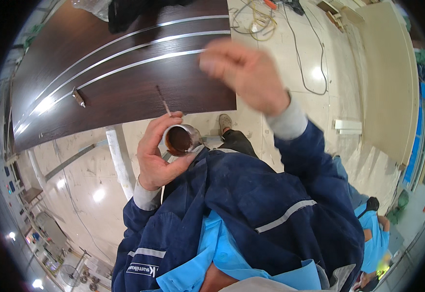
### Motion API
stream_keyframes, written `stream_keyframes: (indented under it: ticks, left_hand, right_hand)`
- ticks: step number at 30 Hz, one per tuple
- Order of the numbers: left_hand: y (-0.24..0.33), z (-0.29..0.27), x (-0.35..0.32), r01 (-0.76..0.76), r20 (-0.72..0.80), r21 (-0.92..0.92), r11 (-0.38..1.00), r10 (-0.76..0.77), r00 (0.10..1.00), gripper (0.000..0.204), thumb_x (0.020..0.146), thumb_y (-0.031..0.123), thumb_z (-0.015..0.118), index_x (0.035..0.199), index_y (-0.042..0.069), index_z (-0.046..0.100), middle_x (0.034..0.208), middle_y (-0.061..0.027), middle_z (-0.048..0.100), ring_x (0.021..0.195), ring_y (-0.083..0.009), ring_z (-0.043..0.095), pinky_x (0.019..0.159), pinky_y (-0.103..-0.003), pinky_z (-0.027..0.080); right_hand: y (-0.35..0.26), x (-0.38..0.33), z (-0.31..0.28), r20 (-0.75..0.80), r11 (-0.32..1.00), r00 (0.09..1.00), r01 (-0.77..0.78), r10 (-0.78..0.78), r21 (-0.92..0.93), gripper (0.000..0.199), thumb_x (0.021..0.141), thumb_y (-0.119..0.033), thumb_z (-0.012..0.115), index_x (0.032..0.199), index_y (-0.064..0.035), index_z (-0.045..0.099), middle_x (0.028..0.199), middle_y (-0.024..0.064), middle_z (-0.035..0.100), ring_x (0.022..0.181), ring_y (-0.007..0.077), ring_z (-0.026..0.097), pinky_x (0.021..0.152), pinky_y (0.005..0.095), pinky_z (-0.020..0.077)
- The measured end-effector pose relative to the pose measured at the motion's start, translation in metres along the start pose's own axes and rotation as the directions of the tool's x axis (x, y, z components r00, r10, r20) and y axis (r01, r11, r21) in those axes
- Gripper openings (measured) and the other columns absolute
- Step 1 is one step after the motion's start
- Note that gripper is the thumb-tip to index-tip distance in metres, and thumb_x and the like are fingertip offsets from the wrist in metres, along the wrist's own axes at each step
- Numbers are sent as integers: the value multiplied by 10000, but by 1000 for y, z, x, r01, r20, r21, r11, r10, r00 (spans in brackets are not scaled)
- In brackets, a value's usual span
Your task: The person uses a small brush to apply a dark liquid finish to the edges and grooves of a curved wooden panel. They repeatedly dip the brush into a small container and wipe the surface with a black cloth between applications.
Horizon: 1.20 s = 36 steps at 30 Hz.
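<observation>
My left hand (156,158) is wrapped round a small round cup (189,134) with dark brown liquid inside and brown smears on its inner wall. Against its fingertips rests a thin brush-like stick (166,105), pale at the lower end and dark at the tip, which points over the panel. That panel (125,97) is large, dark brown and glossy, with several silvery strips running along it. Over its right end hovers my right hand (251,75), smeared by motion. Its fingers look bent, and I cannot make out anything in them.
A small brown tube (78,97) lies on the panel at left, a black cloth (134,12) at its far edge. Cables (256,22) trail over the tiled floor. A cream board (385,82) stands at right. A person in light blue (374,238) is at lower right.
</observation>
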<state>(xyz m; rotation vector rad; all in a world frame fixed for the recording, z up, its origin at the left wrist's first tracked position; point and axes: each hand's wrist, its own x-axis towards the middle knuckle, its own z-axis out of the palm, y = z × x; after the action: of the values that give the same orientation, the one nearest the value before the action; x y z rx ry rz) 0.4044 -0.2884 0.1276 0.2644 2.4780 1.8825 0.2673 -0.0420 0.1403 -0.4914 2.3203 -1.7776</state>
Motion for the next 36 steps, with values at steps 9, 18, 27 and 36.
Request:
stream_keyframes:
  ticks: [9, 18, 27, 36]
  left_hand:
    - [-37, -20, -11, -100, 561, -29, 995, 99, 822, 603, 674, 172, 899, 1237, 60, 714, 1203, -111, 721, 1136, -308, 677, 1006, -401, 512]
    - [-82, -48, -46, -53, 579, 13, 999, 36, 815, 636, 671, 143, 897, 1274, 63, 715, 1432, -188, 657, 1299, -338, 650, 1094, -418, 497]
    - [-99, -73, -69, -57, 535, 38, 998, 28, 845, 676, 675, 136, 889, 1316, 63, 686, 1426, -184, 662, 1291, -331, 656, 1089, -413, 500]
    - [-101, -84, -78, -75, 515, 34, 997, 47, 856, 678, 684, 144, 885, 1325, 66, 678, 1426, -182, 661, 1294, -325, 653, 1095, -408, 497]
  right_hand:
    - [43, -138, 130, 121, 638, 956, -269, 266, 721, 374, 1090, -262, 631, 1290, 48, 700, 1221, 98, 719, 1170, 192, 652, 1071, 353, 499]
    - [75, -159, 168, -402, 545, 645, -28, 650, 838, 348, 1108, -206, 599, 1352, 40, 631, 1092, 109, 709, 958, 190, 683, 820, 348, 598]
    - [109, -142, 177, -380, 484, 605, -11, 700, 875, 396, 1069, -197, 664, 1371, 55, 619, 1083, 107, 697, 944, 195, 686, 828, 354, 609]
    - [102, -143, 178, -707, 784, 462, 40, 535, 619, 330, 986, -159, 771, 1221, 68, 721, 926, 81, 727, 754, 142, 667, 696, 288, 584]
